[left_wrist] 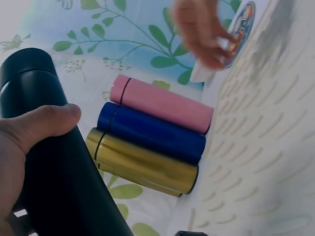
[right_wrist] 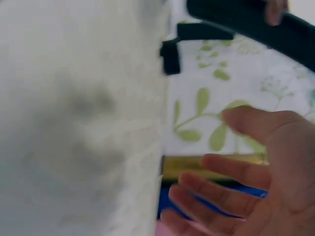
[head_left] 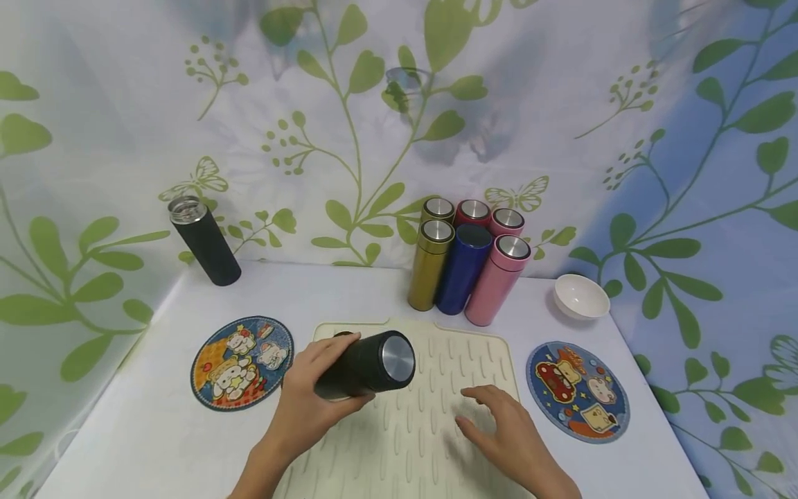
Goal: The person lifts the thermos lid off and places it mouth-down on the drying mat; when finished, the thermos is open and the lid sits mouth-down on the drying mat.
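Observation:
My left hand grips a black thermos bottle around its body and holds it tilted above the cream ridged mat. The bottle's lid with a silver top points right, toward my other hand. In the left wrist view my thumb lies across the black thermos bottle. My right hand hovers over the mat's right side, fingers spread and loosely bent, holding nothing. A small black piece stands on the mat in the right wrist view; its kind is unclear.
An uncapped black bottle stands at the back left. Several gold, red, blue and pink bottles cluster at the back. A white bowl sits at back right. Round cartoon coasters lie left and right of the mat.

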The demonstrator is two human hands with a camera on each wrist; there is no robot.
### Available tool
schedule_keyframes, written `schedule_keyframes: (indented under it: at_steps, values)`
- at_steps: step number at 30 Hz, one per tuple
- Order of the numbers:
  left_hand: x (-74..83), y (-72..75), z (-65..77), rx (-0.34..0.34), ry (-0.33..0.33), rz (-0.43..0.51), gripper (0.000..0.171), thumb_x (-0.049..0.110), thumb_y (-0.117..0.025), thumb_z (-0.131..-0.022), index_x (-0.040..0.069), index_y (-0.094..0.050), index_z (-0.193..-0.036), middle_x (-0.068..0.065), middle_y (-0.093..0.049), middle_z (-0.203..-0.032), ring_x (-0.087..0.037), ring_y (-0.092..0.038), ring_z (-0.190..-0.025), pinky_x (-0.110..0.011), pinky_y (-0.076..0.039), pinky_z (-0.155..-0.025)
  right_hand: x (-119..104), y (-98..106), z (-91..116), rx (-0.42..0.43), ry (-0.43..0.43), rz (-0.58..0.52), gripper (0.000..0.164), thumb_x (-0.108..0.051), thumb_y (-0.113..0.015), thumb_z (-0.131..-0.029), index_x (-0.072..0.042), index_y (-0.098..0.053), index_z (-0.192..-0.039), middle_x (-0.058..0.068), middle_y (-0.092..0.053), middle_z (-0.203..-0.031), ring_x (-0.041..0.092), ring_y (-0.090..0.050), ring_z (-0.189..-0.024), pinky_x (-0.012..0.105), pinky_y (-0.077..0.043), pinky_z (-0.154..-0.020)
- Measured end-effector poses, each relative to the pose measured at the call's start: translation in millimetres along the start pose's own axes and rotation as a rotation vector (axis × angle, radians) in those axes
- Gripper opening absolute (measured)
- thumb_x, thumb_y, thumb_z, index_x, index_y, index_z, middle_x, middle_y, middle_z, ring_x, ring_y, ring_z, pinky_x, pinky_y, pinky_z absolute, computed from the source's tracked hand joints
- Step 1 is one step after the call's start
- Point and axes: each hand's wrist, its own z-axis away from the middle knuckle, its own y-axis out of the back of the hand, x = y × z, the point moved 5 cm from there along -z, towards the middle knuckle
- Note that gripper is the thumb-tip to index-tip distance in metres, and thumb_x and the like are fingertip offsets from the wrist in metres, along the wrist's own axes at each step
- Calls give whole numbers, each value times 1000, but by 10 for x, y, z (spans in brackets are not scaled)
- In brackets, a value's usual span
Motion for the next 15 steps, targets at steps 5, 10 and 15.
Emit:
schedule_keyframes:
  at_steps: [5, 10, 15]
  values:
    - [70, -82, 114, -17, -42, -132, 88, 27, -98, -61, 26, -59, -140, 5, -60, -130, -20, -54, -117, -48, -40, -93, -315, 80, -79, -68, 25, -315, 30, -34, -72, -94, -23, -67, -121, -11, -68, -107, 12, -66, -92, 30, -56, -73]
    - [131, -181, 219, -7, -96, -258, 92, 31, -99, -56, 29, -60, -139, 5, -62, -124, -17, -53, -113, -47, -41, -89, -610, 109, -118, -123, 54, -439, 35, -28, -68, -96, -24, -61, -130, -7, -69, -107, 12, -66, -89, 30, -55, -65]
    - [165, -298, 315, -20, -142, -319, 92, 34, -99, -53, 29, -62, -137, 5, -62, -120, -17, -54, -109, -46, -43, -85, -754, 25, -167, -223, 36, -479, 41, -30, -69, -95, -21, -58, -134, -2, -68, -102, 15, -65, -83, 32, -55, -56]
